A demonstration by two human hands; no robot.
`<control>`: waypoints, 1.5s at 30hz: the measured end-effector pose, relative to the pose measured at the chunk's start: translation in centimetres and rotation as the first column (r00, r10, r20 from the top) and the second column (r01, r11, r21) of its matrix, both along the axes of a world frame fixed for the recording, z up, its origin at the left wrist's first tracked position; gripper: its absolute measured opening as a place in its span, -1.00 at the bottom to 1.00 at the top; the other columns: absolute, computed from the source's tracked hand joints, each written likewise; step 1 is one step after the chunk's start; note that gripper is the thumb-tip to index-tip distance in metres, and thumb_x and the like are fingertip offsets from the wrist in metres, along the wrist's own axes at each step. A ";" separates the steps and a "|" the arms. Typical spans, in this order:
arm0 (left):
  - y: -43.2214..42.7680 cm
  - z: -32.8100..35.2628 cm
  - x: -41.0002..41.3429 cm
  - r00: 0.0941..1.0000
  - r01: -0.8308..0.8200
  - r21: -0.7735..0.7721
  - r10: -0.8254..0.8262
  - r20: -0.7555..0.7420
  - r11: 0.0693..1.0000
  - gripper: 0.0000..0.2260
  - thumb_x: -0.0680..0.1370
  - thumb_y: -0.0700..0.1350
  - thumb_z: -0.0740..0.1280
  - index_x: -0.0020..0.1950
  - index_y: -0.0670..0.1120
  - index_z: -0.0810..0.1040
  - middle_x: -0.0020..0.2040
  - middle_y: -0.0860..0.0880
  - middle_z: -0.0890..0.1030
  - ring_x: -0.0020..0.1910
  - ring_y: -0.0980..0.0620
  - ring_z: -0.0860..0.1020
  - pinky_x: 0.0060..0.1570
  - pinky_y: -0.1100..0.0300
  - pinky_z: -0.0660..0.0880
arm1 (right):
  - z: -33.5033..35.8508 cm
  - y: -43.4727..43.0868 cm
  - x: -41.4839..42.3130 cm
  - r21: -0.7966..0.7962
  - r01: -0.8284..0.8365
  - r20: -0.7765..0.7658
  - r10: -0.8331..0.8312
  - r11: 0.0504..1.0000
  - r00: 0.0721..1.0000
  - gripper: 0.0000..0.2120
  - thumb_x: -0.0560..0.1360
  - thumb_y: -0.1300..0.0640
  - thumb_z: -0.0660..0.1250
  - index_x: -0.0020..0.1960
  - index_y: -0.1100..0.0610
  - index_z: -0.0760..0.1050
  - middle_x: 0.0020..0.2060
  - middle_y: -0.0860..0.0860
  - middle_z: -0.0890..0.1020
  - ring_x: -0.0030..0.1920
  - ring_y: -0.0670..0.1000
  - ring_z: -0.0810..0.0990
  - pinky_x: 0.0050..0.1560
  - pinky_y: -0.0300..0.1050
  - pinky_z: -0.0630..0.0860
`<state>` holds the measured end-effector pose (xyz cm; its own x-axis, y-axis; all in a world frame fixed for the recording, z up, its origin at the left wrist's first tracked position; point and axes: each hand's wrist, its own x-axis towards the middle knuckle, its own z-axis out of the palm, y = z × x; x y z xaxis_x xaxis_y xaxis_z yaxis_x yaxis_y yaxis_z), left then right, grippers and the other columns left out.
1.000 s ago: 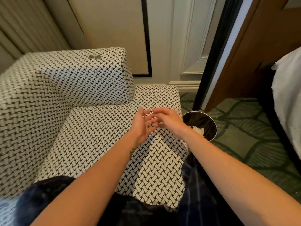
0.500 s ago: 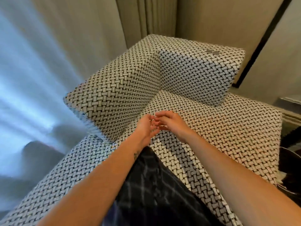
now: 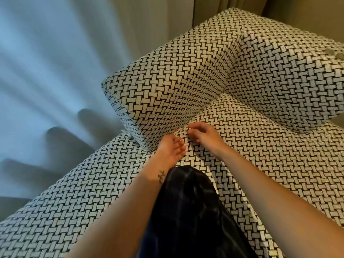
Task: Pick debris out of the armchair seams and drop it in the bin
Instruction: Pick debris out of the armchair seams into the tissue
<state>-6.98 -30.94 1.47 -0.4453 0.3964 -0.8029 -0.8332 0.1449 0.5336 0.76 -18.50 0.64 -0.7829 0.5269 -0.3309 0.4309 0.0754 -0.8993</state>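
Observation:
The armchair (image 3: 270, 146) is covered in black-and-white basket-weave fabric. Both my hands are at the seam (image 3: 197, 116) where the left arm block meets the seat. My left hand (image 3: 170, 148) lies palm up beside the arm block with its fingers loosely curled and nothing in it. My right hand (image 3: 203, 135) reaches to the seam, thumb and forefinger tips close together just above the fabric. A small pale scrap (image 3: 176, 130) lies in the seam between the two hands. More pale scraps (image 3: 130, 135) sit at the arm block's front corner. The bin is out of view.
A sheer pale curtain (image 3: 46, 71) hangs at the left of the chair, and a beige drape (image 3: 214, 8) behind it. My knee in dark checked cloth (image 3: 186, 202) rests on the seat's front edge. Two small grey marks (image 3: 333, 53) show on the backrest's top.
My view has swung left, away from the bin and floor, onto the chair's left arm. Both hands moved from the seat's front right to the arm seam and have come apart.

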 end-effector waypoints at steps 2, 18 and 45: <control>0.1 -0.8 -0.2 0.999 -0.035 0.024 0.034 0.040 0.999 -0.76 0.67 -0.12 0.09 0.09 -0.19 0.51 -0.19 -0.09 0.54 -0.25 -0.01 0.47 -0.25 0.15 0.44 | -1.0 -0.2 -0.9 0.057 -0.029 0.018 0.028 0.998 0.999 -0.77 0.63 0.15 0.30 0.26 0.01 0.56 0.16 -0.07 0.63 0.15 -0.03 0.61 0.23 -0.07 0.56; 0.1 -2.9 -2.2 0.992 0.007 0.007 -0.008 0.124 1.000 -0.68 0.61 -0.12 0.08 -0.36 -0.02 0.28 -0.56 0.07 0.26 -0.63 0.11 0.15 -0.63 0.34 0.07 | -3.6 1.0 -4.8 0.765 -0.460 0.456 0.126 0.451 0.881 -0.54 0.60 -0.15 0.12 0.35 0.07 0.51 0.30 0.07 0.45 0.40 0.11 0.31 0.46 0.11 0.16; 0.6 -3.1 -2.5 0.995 0.035 -0.025 -0.032 0.097 0.999 -0.68 0.64 -0.02 0.15 -0.33 -0.01 0.30 -0.54 0.08 0.25 -0.59 0.11 0.13 -0.57 0.27 0.07 | -4.7 1.6 -8.9 0.548 -0.723 0.792 0.018 0.419 0.611 -0.11 0.40 -0.58 -0.12 0.34 -0.02 0.55 0.54 0.19 0.13 0.57 0.29 -0.07 0.49 0.46 -0.27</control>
